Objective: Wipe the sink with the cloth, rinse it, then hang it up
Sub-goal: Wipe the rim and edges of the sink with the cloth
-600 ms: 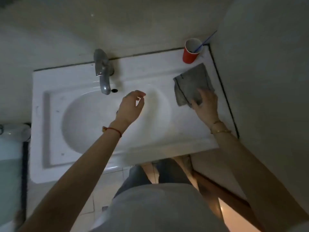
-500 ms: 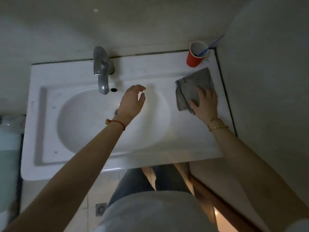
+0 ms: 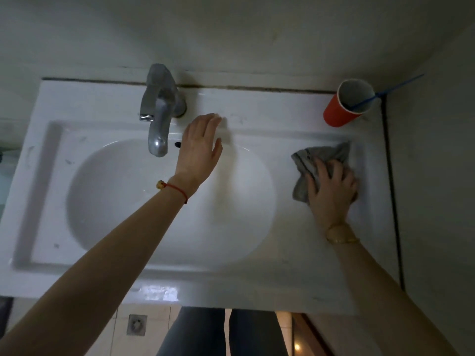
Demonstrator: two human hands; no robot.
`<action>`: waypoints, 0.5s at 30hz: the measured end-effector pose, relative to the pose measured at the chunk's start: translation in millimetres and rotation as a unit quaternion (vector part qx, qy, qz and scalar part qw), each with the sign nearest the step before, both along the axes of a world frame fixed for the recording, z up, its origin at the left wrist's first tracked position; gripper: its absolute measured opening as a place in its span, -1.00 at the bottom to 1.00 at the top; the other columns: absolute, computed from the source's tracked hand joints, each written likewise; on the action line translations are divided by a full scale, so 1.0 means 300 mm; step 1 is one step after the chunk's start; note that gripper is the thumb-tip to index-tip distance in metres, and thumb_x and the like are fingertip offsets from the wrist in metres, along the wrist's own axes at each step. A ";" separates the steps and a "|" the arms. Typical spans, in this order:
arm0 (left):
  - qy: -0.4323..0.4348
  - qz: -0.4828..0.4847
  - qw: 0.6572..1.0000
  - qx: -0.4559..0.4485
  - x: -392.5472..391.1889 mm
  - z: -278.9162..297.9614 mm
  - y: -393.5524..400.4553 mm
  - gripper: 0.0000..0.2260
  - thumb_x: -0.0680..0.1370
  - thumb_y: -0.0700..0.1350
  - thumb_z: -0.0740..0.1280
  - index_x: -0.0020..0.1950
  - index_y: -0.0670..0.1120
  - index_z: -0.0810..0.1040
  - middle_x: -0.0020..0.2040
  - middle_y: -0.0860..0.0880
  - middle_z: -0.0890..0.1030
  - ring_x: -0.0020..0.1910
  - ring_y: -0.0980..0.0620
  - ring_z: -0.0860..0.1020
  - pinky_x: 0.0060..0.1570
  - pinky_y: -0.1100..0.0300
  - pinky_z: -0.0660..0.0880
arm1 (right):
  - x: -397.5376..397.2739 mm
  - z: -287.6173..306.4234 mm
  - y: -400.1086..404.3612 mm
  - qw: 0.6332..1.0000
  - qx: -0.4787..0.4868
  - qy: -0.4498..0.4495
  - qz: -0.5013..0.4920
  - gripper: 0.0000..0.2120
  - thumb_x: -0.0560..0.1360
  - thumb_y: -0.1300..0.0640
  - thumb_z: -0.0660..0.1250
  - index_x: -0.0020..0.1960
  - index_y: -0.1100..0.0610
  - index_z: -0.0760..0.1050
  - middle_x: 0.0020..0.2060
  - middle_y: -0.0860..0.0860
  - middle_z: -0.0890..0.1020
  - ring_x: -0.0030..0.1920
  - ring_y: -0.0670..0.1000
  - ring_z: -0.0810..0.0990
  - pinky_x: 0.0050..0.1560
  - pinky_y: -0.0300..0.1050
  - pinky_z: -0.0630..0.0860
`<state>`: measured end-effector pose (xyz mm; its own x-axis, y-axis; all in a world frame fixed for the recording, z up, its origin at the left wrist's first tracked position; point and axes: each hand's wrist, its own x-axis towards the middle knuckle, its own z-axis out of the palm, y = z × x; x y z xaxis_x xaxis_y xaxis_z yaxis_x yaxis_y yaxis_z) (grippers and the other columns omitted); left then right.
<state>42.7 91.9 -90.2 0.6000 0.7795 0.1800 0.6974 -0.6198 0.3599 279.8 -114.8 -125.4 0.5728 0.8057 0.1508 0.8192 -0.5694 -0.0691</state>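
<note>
The white sink point(image 3: 295, 255) fills the view, with an oval basin in its middle. A grey cloth point(image 3: 308, 163) lies bunched on the right ledge of the sink. My right hand point(image 3: 331, 191) presses down on the cloth with its fingers curled into it. My left hand point(image 3: 200, 150) hovers flat over the back rim of the basin, fingers together, just right of the metal tap point(image 3: 159, 111), holding nothing.
A red cup point(image 3: 339, 111) with a blue stick in it stands at the sink's back right corner. Walls close the back and the right side. A floor drain point(image 3: 136, 325) and my legs show below the sink's front edge.
My right hand has gathered the cloth from flat into a bunch and pulled it toward me. My left hand has moved up toward the tap, and its fingers have straightened.
</note>
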 end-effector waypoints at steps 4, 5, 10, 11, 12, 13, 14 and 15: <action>-0.015 0.011 0.999 0.032 -0.004 -0.032 0.038 -0.58 0.62 -0.13 0.22 0.48 -0.16 0.35 0.45 -0.14 0.40 0.46 -0.11 0.33 0.50 0.01 0.25 | -0.041 0.003 -0.022 0.993 0.074 0.082 0.043 -0.63 0.59 -0.01 0.12 0.30 0.10 0.49 0.12 0.17 0.53 0.06 0.25 0.49 0.07 0.16 0.42; -0.020 0.013 0.999 0.036 -0.006 -0.040 0.047 -0.58 0.62 -0.13 0.21 0.48 -0.16 0.34 0.46 -0.14 0.39 0.48 -0.11 0.31 0.51 0.01 0.23 | -0.054 0.016 -0.013 0.988 0.102 0.108 0.045 -0.63 0.61 -0.01 0.11 0.29 0.13 0.49 0.10 0.18 0.54 0.05 0.23 0.50 0.06 0.17 0.43; -0.039 0.041 0.998 0.040 -0.034 -0.081 0.057 -0.57 0.64 -0.12 0.20 0.51 -0.14 0.30 0.50 -0.11 0.35 0.52 -0.08 0.27 0.53 -0.02 0.19 | -0.150 0.157 0.228 0.953 0.249 0.163 0.049 -0.68 0.61 0.04 0.23 0.29 0.16 0.49 0.12 0.19 0.51 0.09 0.10 0.47 0.14 0.07 0.46; -0.042 0.048 0.997 0.042 -0.043 -0.092 0.056 -0.57 0.64 -0.12 0.20 0.52 -0.13 0.30 0.51 -0.10 0.35 0.52 -0.08 0.27 0.54 -0.02 0.18 | -0.167 0.178 0.307 0.955 0.251 0.142 0.067 -0.67 0.60 0.02 0.25 0.30 0.13 0.49 0.14 0.18 0.51 0.10 0.10 0.46 0.14 0.04 0.45; -0.044 0.054 0.997 0.044 -0.049 -0.102 0.057 -0.57 0.65 -0.12 0.20 0.52 -0.13 0.29 0.51 -0.11 0.35 0.52 -0.08 0.28 0.55 0.00 0.16 | -0.180 0.190 0.391 0.960 0.240 0.114 0.090 -0.66 0.59 -0.02 0.25 0.30 0.09 0.49 0.14 0.17 0.52 0.08 0.10 0.45 0.10 0.02 0.43; -0.045 0.059 0.996 0.049 -0.054 -0.111 0.059 -0.56 0.65 -0.12 0.21 0.53 -0.13 0.29 0.51 -0.11 0.35 0.52 -0.08 0.28 0.55 0.01 0.15 | -0.190 0.192 0.473 0.966 0.215 0.083 0.118 -0.65 0.58 -0.07 0.25 0.30 0.05 0.50 0.11 0.15 0.53 0.05 0.12 0.45 0.04 0.02 0.40; -0.043 0.062 0.996 0.054 -0.057 -0.120 0.063 -0.57 0.65 -0.12 0.21 0.52 -0.13 0.30 0.50 -0.12 0.36 0.52 -0.09 0.29 0.56 0.02 0.15 | -0.196 0.176 0.544 0.971 0.182 0.053 0.148 -0.64 0.57 -0.12 0.23 0.29 0.01 0.50 0.08 0.14 0.54 0.03 0.13 0.43 0.00 0.02 0.37; -0.038 0.062 0.996 0.060 -0.058 -0.130 0.065 -0.57 0.65 -0.11 0.21 0.52 -0.13 0.31 0.50 -0.12 0.36 0.52 -0.09 0.29 0.56 0.01 0.15 | -0.199 0.152 0.598 0.973 0.145 0.023 0.177 -0.62 0.56 -0.17 0.21 0.28 -0.02 0.50 0.06 0.12 0.54 0.05 0.14 0.42 0.01 0.02 0.36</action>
<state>25.2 111.5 -129.3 0.4814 0.8171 0.3172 0.7448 -0.5721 0.3434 220.0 64.6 -79.9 0.2792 0.8807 0.3827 0.9525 -0.2035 -0.2267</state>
